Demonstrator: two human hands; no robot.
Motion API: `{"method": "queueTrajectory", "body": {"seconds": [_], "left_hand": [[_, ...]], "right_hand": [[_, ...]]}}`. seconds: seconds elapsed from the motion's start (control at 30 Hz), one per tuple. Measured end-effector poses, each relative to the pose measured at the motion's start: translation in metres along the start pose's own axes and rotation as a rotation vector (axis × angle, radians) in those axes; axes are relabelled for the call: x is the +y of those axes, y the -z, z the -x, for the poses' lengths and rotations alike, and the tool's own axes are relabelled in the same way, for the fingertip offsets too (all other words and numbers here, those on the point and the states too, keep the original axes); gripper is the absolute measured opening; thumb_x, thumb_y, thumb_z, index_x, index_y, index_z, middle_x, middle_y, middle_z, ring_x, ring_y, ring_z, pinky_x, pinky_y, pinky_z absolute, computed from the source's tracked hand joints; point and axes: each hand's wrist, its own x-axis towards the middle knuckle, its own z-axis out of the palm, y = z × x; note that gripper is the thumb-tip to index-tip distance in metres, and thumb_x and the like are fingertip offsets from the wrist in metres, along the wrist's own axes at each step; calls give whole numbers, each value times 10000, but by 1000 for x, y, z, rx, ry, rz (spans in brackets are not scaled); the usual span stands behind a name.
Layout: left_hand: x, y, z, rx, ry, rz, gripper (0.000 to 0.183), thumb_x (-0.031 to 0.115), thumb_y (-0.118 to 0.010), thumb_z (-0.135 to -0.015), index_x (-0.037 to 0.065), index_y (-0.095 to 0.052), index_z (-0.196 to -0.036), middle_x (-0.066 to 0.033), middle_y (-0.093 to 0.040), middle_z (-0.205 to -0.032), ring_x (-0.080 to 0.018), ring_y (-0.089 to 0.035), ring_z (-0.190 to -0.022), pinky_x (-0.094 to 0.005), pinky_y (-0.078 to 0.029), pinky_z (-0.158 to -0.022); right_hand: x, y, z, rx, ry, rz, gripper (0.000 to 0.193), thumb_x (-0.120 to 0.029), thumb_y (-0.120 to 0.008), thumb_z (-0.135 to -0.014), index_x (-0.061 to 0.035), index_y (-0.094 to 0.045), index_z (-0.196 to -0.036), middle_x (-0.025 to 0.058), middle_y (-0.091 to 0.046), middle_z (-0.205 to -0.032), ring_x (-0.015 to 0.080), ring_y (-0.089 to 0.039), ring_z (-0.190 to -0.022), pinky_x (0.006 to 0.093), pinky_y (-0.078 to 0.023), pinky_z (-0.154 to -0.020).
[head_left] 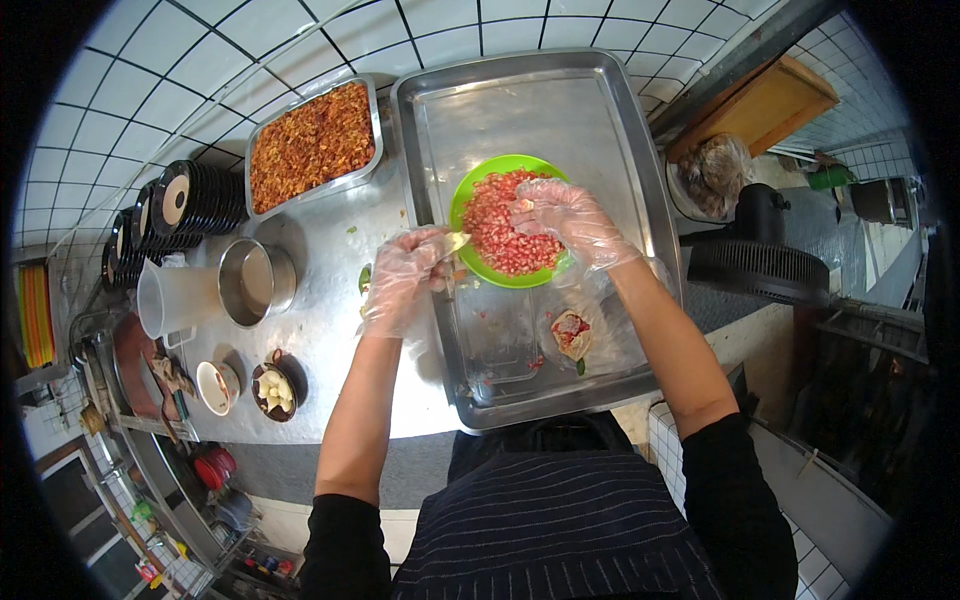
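A lime-green plate point(507, 280) heaped with pomegranate seeds point(497, 225) sits in a large steel tray point(500, 130). Both my hands wear clear plastic gloves. At the plate's left rim, my left hand point(408, 272) pinches a small pale yellowish piece point(457, 241). My right hand point(572, 222) reaches over the seeds from the right, its fingers curled together above them. What they hold, if anything, is hidden. Below the plate, a torn piece of pomegranate point(572, 334) with red inside lies on a clear plastic bag in the tray.
On the steel table to the left stand a pan of reddish-brown crumbly food point(315, 145), stacked black dishes point(200, 205), a steel pot point(257, 282), a translucent jug point(180, 298), a white cup point(217, 387) and a dark bowl of pale pieces point(274, 388). A black fan point(760, 268) stands right.
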Motion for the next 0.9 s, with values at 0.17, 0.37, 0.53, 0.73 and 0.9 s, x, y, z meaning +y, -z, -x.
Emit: {"method": "queueTrajectory", "body": {"seconds": [0.17, 0.37, 0.53, 0.73, 0.9], "left_hand": [[-7, 49, 20, 128, -87, -213, 307, 179, -654, -842, -51, -608, -1040, -26, -591, -750, -73, -505, -569, -205, -400, -491], [-32, 97, 27, 234, -131, -493, 377, 189, -665, -843, -68, -601, -1111, -13, -608, -755, -71, -517, -573, -206, -410, -502], [-26, 104, 47, 259, -83, -279, 378, 202, -679, -831, -34, -598, -1116, 12, -575, -731, -62, -501, -592, -205, -395, -494], [9, 53, 60, 177, 55, 133, 360, 359, -672, -861, 21, -593, -957, 15, -515, -674, -71, -472, -562, -178, -356, -435], [3, -6, 32, 3, 143, 451, 412, 429, -507, -938, 20, -557, -969, -27, -524, -714, -121, -484, -600, -198, -396, -470]], "right_hand": [[5, 2, -1, 55, 45, 144, 280, -29, -542, -899, 59, -541, -1165, 155, -629, -1022, 190, -651, -852, 280, -560, -750], [0, -6, 3, 171, 81, 636, 220, -63, -601, -859, 26, -617, -1060, 88, -652, -908, 151, -632, -792, 269, -532, -707], [-8, -11, 4, 259, 107, 1037, 241, -165, -637, -822, -27, -675, -1016, 150, -696, -882, 185, -668, -761, 329, -518, -743], [-11, -20, 10, 220, 244, 968, 217, -165, -569, -887, -23, -674, -1012, 134, -698, -876, 166, -664, -799, 310, -512, -740], [-2, -14, 9, 125, 309, 644, 220, -69, -508, -918, -21, -647, -1082, 99, -686, -979, 161, -660, -841, 284, -516, -775]]}}
